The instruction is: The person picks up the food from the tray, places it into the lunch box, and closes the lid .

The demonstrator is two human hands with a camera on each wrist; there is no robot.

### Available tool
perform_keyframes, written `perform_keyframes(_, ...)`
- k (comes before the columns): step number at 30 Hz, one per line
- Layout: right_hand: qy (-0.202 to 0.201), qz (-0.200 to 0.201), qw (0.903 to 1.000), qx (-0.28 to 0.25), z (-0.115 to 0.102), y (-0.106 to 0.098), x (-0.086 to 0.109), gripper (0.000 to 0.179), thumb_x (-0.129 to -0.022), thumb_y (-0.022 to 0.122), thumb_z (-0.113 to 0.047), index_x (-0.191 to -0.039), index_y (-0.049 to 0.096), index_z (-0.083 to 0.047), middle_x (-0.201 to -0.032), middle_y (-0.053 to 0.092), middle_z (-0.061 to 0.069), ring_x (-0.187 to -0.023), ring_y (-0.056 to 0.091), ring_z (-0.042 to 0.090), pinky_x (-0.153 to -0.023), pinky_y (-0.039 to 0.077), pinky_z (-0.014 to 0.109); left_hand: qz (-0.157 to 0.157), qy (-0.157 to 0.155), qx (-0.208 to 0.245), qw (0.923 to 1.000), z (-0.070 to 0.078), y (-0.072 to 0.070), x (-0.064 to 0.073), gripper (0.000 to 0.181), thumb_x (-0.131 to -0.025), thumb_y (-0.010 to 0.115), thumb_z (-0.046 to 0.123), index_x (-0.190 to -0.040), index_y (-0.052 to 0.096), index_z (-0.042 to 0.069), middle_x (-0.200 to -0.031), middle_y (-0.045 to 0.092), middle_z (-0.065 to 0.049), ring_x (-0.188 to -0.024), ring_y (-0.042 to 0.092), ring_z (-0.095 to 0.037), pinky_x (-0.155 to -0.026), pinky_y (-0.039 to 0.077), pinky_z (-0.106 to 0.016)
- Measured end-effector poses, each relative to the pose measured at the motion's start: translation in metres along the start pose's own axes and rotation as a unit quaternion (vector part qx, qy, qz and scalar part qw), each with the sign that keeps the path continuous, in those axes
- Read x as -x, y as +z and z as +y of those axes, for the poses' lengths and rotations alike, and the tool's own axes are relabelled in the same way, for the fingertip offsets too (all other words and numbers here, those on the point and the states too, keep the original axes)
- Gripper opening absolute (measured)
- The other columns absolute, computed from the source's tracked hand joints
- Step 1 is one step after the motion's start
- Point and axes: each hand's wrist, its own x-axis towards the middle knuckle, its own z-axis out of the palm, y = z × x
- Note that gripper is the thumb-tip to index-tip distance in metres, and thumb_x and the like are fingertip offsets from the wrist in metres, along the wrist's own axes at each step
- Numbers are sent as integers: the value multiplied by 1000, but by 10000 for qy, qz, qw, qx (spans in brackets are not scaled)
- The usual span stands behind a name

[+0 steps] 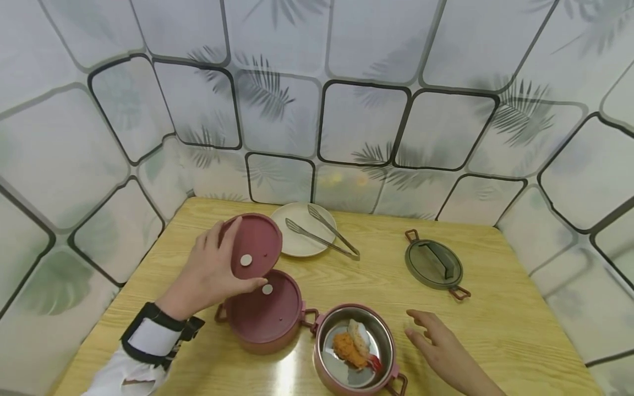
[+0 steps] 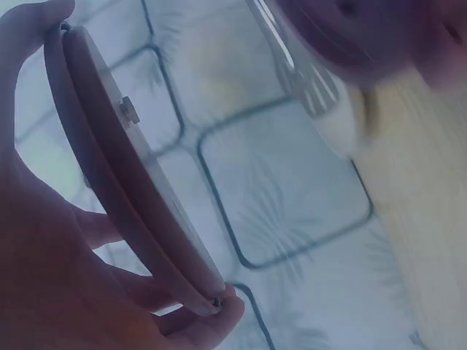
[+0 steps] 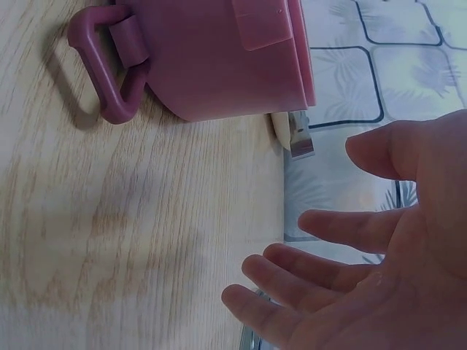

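My left hand [image 1: 210,269] grips a round maroon lid [image 1: 260,242] by opposite edges, thumb on one side and fingers on the other. The lid is tilted up; the left wrist view shows it nearly edge-on. Just below it stands a maroon pot [image 1: 262,346] topped by another maroon lid [image 1: 257,322] with a white button. To its right, a pink pot [image 1: 329,379] has no lid on and holds an orange breaded piece [image 1: 348,350], a pale piece and a red-tipped piece. My right hand [image 1: 438,349] hovers right of this pot, fingers spread, holding nothing.
Behind the raised lid, metal tongs [image 1: 346,242] lie across a cream plate [image 1: 292,250]. An oval dark green lidded dish [image 1: 431,280] with brown handles is at the right. Patterned cloth walls [image 1: 366,121] border the wooden table [image 1: 371,280]. The pots' side handles meet between them.
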Motion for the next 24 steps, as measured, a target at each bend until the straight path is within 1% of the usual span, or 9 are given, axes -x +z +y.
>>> perform_keyframes(3,-30,17,10000,-7,-1,0,0,52,-96,46,-38,-132,39,-2,-133,39,21,-118,38,38,-92,37,60,-20,352,104,9993,21,4,1,121,-56,58,84,-147,10,19,-141,21,-27,-120,26,-44,-89,37,-62)
perform_keyframes(5,-61,41,10000,-6,-2,0,-1,51,-96,46,-37,-132,39,-2,-132,40,21,-118,38,37,-92,37,59,-32,624,168,9979,34,8,3,120,-56,57,84,-147,11,21,-142,21,-26,-121,27,-42,-88,38,-60)
perform_keyframes(9,-156,108,9998,33,-5,1,-1,51,-95,47,-38,-132,40,-3,-132,41,20,-117,39,37,-92,38,58,-169,1082,278,9936,60,22,9,120,-56,54,86,-147,11,21,-143,21,-24,-121,28,-39,-86,43,-56)
perform_keyframes(15,-319,220,9992,89,-9,2,-2,51,-95,47,-38,-132,41,-3,-131,43,19,-119,38,34,-93,38,55,-637,1443,537,9860,93,48,17,118,-55,51,88,-147,9,27,-147,18,-18,-125,25,-33,-87,43,-53)
perform_keyframes(17,-375,274,9989,108,-11,3,-3,50,-95,47,-37,-131,41,-3,-130,43,19,-119,39,34,-93,39,55,-727,1654,577,9819,101,57,19,118,-56,51,88,-147,9,26,-147,18,-19,-127,23,-33,-90,41,-53)
perform_keyframes(21,-517,331,9981,22,-18,7,-5,47,-95,47,-36,-131,42,-6,-129,44,19,-118,40,32,-92,39,55,-924,2059,470,9731,118,74,26,117,-58,48,88,-147,7,23,-145,19,-23,-128,22,-34,-95,39,-51)
perform_keyframes(24,-680,331,9971,-121,-24,12,-7,44,-96,46,-34,-132,41,-9,-129,44,17,-118,40,30,-92,39,56,-1138,2136,373,9696,128,86,31,116,-59,46,88,-147,5,24,-145,20,-23,-128,22,-35,-95,39,-51)
